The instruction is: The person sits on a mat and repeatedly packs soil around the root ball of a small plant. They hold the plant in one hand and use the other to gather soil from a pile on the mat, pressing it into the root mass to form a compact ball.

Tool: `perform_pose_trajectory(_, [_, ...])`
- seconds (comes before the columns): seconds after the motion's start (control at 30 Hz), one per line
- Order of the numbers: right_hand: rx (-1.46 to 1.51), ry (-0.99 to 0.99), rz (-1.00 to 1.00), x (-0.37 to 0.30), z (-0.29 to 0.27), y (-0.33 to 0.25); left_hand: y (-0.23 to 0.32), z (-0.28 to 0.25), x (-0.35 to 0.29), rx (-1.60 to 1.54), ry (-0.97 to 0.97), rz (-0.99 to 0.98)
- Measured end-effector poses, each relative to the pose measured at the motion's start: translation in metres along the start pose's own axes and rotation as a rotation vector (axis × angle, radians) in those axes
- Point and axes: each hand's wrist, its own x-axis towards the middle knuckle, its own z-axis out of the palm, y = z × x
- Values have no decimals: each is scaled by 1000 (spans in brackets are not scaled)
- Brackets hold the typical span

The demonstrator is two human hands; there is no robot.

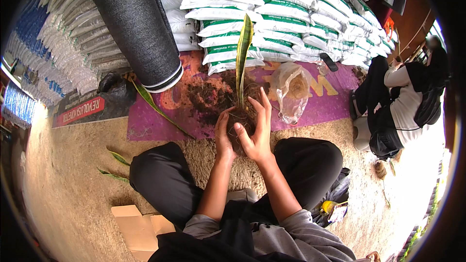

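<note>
A snake plant [242, 60] with one tall yellow-edged leaf stands upright between my hands. Its root ball [241, 117] is a dark clump of soil and thin roots. My left hand [224, 137] cups the clump from the left. My right hand [259, 135] presses on its right side, thumb across the near face and fingers pointing away from me. Loose dark soil [206, 98] lies on the purple printed sheet [158, 128] just beyond my hands. The underside of the clump is hidden.
Right of the plant sits a clear plastic bag [292, 92]. Another snake plant leaf [158, 106] lies at left, near a big black roll [136, 29]. White-and-green sacks [223, 24] are stacked behind. A person [405, 99] sits at right. Flattened cardboard [138, 230] lies by my left leg.
</note>
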Motion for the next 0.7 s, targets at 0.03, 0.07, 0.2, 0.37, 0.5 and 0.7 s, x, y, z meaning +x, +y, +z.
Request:
perform_pose_trajectory(0.03, [22,19,13,-1,0,1,0,0,0,4,-7,-15])
perform_pose_trajectory(0.07, [46,37,25,-2,1,0,1,0,0,9,-14,-27])
perform_pose_trajectory(0.2, [38,40,26,0,0,-1,-1,2,1,-56,30,-58])
perform_pose_trajectory(0.37, [43,-47,43,-2,0,0,4,3,1,-356,0,-146])
perform_pose_trajectory(0.5, [47,-185,79,-5,6,3,13,5,1,-410,-1,-166])
perform_pose_trajectory(0.7, [400,-99,228,-5,13,5,6,-4,6,-73,48,-47])
